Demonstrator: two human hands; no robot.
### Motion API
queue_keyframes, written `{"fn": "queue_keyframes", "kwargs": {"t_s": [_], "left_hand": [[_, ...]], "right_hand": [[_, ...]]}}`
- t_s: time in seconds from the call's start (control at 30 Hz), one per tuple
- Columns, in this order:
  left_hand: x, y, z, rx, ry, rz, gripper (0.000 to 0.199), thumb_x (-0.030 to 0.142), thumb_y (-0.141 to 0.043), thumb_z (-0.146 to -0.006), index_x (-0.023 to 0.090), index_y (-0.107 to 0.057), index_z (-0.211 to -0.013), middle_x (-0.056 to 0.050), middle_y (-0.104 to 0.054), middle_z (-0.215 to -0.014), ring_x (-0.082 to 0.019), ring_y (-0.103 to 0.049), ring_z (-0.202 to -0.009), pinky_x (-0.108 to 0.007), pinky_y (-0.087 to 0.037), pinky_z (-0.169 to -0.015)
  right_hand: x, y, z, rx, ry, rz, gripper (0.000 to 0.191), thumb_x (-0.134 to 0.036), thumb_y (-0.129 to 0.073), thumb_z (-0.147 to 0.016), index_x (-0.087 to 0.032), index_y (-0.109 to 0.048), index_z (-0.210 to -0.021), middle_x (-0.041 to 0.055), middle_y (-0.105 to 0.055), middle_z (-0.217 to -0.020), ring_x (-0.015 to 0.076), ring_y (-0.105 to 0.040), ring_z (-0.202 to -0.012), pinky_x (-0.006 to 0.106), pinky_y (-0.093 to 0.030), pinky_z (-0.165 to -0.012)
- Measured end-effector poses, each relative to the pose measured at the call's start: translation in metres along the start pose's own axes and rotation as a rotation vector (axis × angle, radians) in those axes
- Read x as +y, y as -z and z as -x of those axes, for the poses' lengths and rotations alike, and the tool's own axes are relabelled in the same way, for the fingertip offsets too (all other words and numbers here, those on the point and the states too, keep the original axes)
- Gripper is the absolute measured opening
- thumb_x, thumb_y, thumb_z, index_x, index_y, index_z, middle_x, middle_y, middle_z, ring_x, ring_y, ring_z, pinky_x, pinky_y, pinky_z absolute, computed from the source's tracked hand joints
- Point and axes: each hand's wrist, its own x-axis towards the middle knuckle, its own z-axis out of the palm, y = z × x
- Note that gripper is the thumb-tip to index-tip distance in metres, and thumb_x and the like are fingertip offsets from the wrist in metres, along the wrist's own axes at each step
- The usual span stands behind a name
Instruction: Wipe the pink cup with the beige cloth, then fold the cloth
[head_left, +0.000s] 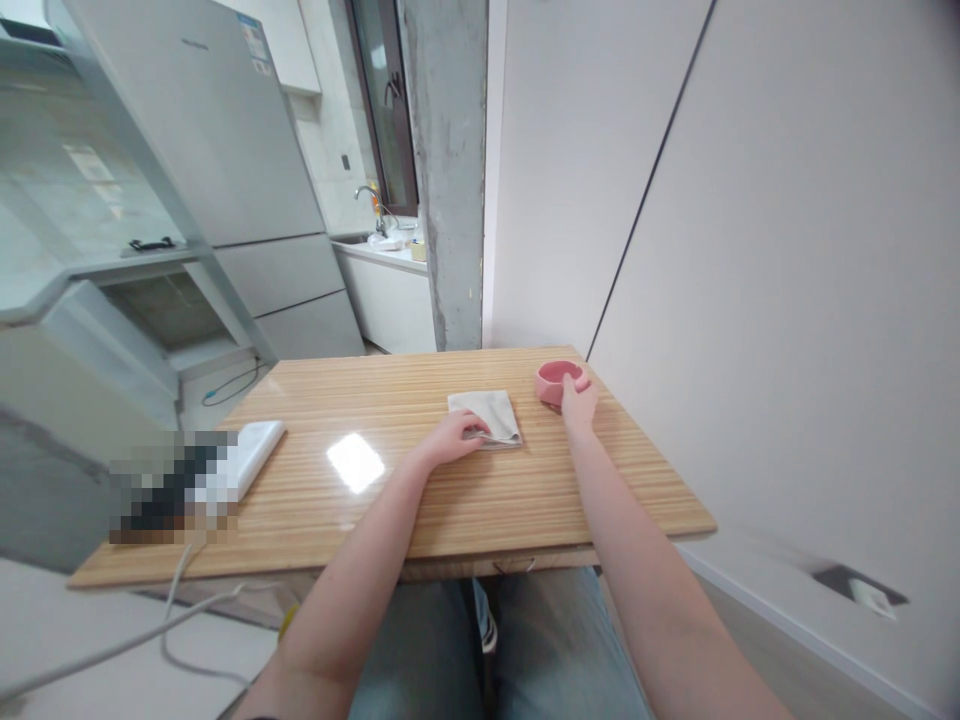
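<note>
A folded light grey cloth [491, 408] lies flat near the middle of the wooden table. My left hand [454, 436] rests at its near left corner, fingers curled onto the cloth's edge; the fingertips are partly hidden. Toward the table's far right corner is a shallow pink bowl [549, 386] with a thick wall. My right hand [580, 400] grips the near right side of this bowl, thumb over the rim and the other fingers around the outside. The bowl stands to the right of the cloth and apart from it.
The wooden table [300, 520] carries a white box-like object [259, 450] at its left, beside a blurred-out patch. A white cable [174, 600] hangs off the left front edge. A pale wall [750, 300] runs close along the right side. A fridge [202, 130] stands behind.
</note>
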Motion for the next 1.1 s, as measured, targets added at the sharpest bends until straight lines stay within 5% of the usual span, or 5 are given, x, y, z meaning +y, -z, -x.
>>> {"fn": "queue_keyframes", "kwargs": {"t_s": [0.37,0.7,0.83,0.93,1.1], "left_hand": [[-0.003,-0.003,-0.002,0.147,0.100,0.041,0.006,0.017,-0.051,-0.075,0.018,-0.055,-0.079,-0.001,-0.057,-0.076,-0.016,-0.050,-0.073,-0.029,-0.041,-0.072],[-0.013,0.031,-0.005,0.577,0.370,1.155,0.028,0.028,-0.062,-0.071,0.018,-0.055,-0.096,-0.004,-0.065,-0.092,-0.015,-0.061,-0.081,-0.026,-0.049,-0.069],[-0.041,0.050,0.003,0.751,0.617,1.027,0.022,0.027,-0.060,-0.072,0.018,-0.053,-0.091,-0.006,-0.064,-0.093,-0.017,-0.062,-0.083,-0.028,-0.050,-0.070],[-0.060,0.060,0.013,0.882,0.751,0.772,0.033,0.020,-0.061,-0.070,0.018,-0.051,-0.102,-0.009,-0.062,-0.102,-0.019,-0.061,-0.091,-0.029,-0.049,-0.074],[-0.067,0.066,0.029,0.878,0.814,-0.008,0.048,0.014,-0.057,-0.070,0.017,-0.048,-0.117,-0.015,-0.060,-0.116,-0.026,-0.057,-0.110,-0.036,-0.044,-0.090]], "right_hand": [[0.004,0.011,-0.011,-0.021,0.102,0.282,0.102,-0.053,-0.070,-0.065,-0.008,-0.021,-0.143,0.0254,-0.033,-0.140,0.0344,-0.032,-0.132,0.044,-0.033,-0.107],[0.003,0.019,-0.006,0.013,0.077,0.499,0.096,-0.051,-0.075,-0.060,-0.015,-0.031,-0.138,0.0255,-0.046,-0.133,0.0400,-0.042,-0.125,0.057,-0.030,-0.102],[-0.005,0.019,0.001,0.050,0.097,0.510,0.104,-0.050,-0.073,-0.063,-0.012,-0.020,-0.144,0.0283,-0.037,-0.141,0.0407,-0.034,-0.131,0.059,-0.027,-0.103],[-0.012,0.010,0.015,0.102,0.366,0.473,0.086,-0.048,-0.060,-0.077,-0.011,-0.021,-0.144,0.0253,-0.031,-0.145,0.0365,-0.028,-0.134,0.056,-0.025,-0.105],[-0.014,-0.019,0.058,-0.556,0.797,0.520,0.045,-0.042,-0.051,-0.085,-0.017,-0.052,-0.123,0.0130,-0.058,-0.117,0.0247,-0.051,-0.112,0.039,-0.035,-0.098]]}}
